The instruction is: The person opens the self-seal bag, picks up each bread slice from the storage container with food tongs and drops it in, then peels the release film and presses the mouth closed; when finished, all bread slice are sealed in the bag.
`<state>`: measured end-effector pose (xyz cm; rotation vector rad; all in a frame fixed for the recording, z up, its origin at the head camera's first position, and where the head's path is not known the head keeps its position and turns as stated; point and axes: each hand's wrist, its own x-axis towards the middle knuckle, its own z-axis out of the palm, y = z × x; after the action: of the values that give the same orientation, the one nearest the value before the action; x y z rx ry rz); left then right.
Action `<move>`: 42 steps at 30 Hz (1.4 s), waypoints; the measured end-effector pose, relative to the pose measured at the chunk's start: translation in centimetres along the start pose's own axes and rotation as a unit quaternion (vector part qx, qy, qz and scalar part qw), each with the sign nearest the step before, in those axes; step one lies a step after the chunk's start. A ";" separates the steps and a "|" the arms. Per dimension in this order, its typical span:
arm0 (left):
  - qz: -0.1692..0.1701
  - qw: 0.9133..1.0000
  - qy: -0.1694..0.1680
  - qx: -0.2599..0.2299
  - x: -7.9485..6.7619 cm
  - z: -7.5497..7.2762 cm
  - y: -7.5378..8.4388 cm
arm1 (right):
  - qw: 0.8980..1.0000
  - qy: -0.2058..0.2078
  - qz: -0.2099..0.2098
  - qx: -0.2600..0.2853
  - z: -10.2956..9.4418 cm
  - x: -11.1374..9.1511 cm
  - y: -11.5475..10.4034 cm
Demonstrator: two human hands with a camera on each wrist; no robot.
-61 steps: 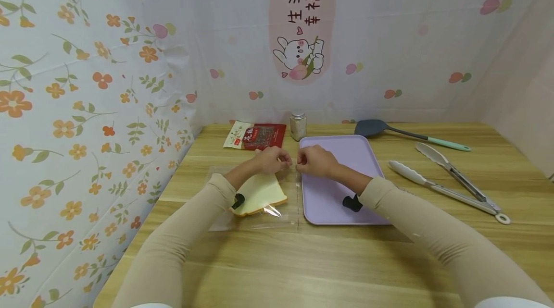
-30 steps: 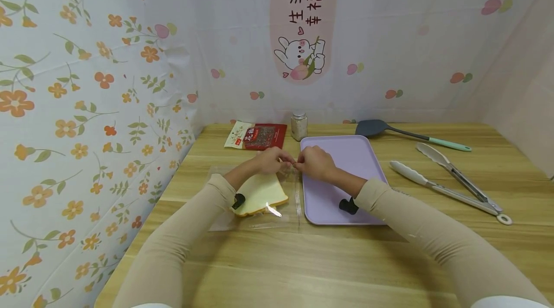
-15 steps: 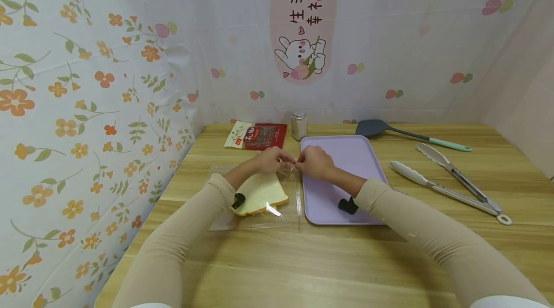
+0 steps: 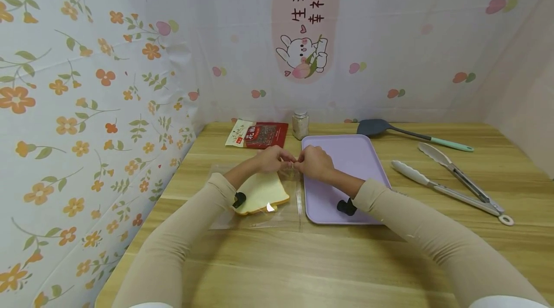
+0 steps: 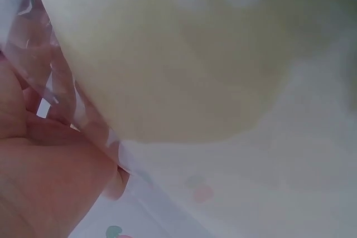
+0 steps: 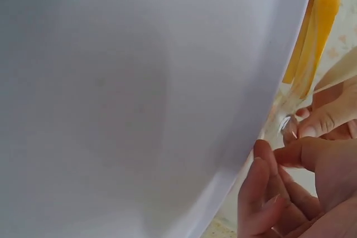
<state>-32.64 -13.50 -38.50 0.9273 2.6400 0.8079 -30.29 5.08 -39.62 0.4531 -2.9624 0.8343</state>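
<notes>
A clear plastic bag (image 4: 294, 204) lies flat on the table with bread slices (image 4: 259, 192) inside it; their orange crust edge (image 6: 326, 20) shows in the right wrist view. My left hand (image 4: 270, 160) reaches over the bag and pinches its mouth edge near the far corner. Right beside it, my right hand (image 4: 316, 163) pinches the same edge, above the left rim of the purple tray (image 4: 352, 161). The fingertips of both hands nearly meet. In the left wrist view, the plastic film covers part of my left fingers (image 5: 58, 82).
Behind the hands are a red-and-white spice packet (image 4: 265, 136) and a small glass jar (image 4: 300, 126). A spatula (image 4: 374, 127) and spread tongs (image 4: 460, 197) lie to the right. Patterned curtains (image 4: 242, 58) stand along the back and left.
Two seconds ago the hands were slightly apart; the right hand has come in against the left at the bag's edge. Over the last second both have barely moved.
</notes>
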 end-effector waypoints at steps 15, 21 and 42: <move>0.001 1.000 0.008 -0.001 -0.1 0.1 -0.1 | 1.000 0.020 -0.016 0.009 0.8 0.4 0.1; -0.014 0.999 0.025 0.018 -0.1 0.2 -0.1 | 0.999 0.024 -0.023 0.021 0.7 0.4 0.2; -0.070 0.996 0.052 0.022 -0.1 0.1 -0.3 | 0.983 0.047 -0.158 0.082 -0.9 -0.6 2.0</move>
<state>-32.63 -13.73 -38.71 0.7180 2.7864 0.7876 -30.29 7.35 -39.91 0.8401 -2.6462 1.0296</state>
